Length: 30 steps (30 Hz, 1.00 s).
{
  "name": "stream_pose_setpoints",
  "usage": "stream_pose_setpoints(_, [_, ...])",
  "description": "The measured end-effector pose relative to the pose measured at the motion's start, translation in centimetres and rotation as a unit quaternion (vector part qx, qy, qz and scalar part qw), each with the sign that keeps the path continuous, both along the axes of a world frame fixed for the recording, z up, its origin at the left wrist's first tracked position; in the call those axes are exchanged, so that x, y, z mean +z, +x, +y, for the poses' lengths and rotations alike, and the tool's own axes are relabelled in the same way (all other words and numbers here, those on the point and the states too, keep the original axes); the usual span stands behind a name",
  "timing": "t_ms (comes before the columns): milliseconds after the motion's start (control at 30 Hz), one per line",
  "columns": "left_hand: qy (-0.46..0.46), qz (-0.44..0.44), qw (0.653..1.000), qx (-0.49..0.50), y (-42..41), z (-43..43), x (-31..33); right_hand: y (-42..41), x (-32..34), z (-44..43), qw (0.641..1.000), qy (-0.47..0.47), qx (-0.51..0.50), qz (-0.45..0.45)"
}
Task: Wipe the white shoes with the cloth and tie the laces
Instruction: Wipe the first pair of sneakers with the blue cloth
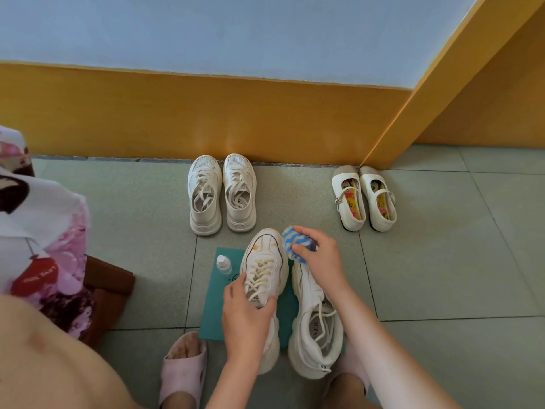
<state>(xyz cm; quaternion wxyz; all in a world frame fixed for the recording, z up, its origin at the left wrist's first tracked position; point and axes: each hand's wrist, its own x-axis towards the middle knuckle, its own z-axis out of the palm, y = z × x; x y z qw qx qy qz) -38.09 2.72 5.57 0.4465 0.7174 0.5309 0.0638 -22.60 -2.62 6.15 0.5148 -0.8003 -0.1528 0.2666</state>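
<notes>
Two chunky white sneakers stand side by side on a teal mat (pixel 215 308) on the floor. My left hand (pixel 246 314) grips the left sneaker (pixel 265 255) over its tongue and laces, with the toe lifted slightly. My right hand (pixel 318 258) is closed on a blue and white striped cloth (pixel 295 240), held against the right side of that sneaker's toe. The right sneaker (pixel 317 338) lies under my right wrist, its laces loose inside the opening.
A small clear bottle (pixel 224 264) stands on the mat's left part. A second pair of white lace-up sneakers (pixel 222 193) and a pair of cream strap shoes (pixel 364 197) sit by the orange wall base. My slippered foot (pixel 184 367) is near the mat.
</notes>
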Motion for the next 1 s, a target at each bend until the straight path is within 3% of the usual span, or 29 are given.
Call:
stream_pose_setpoints(167, [-0.033, -0.046, 0.998, 0.024, -0.8, 1.0, -0.2, 0.4, 0.2, 3.3, 0.997, -0.004, 0.066, -0.033])
stream_pose_setpoints(500, [-0.037, -0.074, 0.995, 0.05, -0.9, 1.2, -0.7, -0.4, -1.0, 4.9, 0.978, -0.102, 0.14, -0.115])
stream_pose_setpoints(667, [-0.016, -0.076, 0.996, 0.038, -0.6, 0.6, -0.9, -1.0, -1.4, 2.5, 0.949, -0.154, 0.194, -0.195])
stream_pose_setpoints(933, [0.001, -0.074, 0.997, 0.028, -0.5, -0.2, -1.1, 0.3, -0.9, -0.5, 0.894, -0.223, 0.319, -0.221])
stream_pose_setpoints(1000, [0.0, -0.08, 0.996, 0.027, -0.5, -0.2, -1.0, 1.3, -0.1, -0.2, 0.897, -0.221, 0.309, -0.224])
